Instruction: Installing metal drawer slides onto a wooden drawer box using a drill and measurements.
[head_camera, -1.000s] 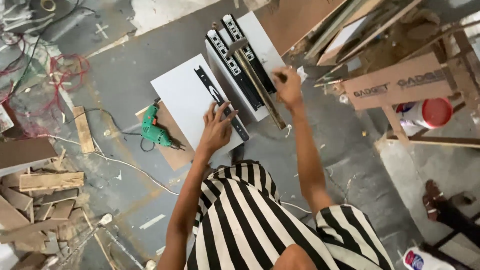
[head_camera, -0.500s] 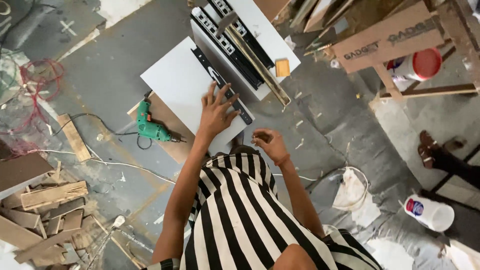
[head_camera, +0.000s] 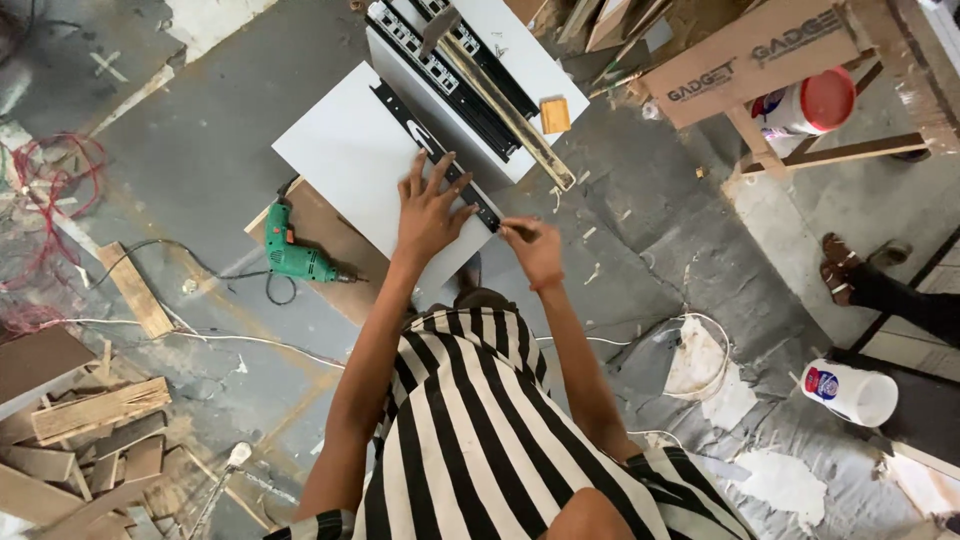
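Black drawer slide (head_camera: 432, 155) lies along the right edge of a white panel (head_camera: 345, 160), which rests on the grey floor (head_camera: 190, 150) beside a second white panel (head_camera: 520, 60) carrying more slides. The left hand (head_camera: 432, 212) presses flat on the slide and panel, fingers spread wide, gripping nothing. The right hand (head_camera: 535, 248) is closed at the slide's near end, pinching something too small to tell (perhaps a screw). A green electric drill (head_camera: 295, 258) lies to the left on a brown board (head_camera: 335, 245). Wood offcuts (head_camera: 85, 425) sit near left.
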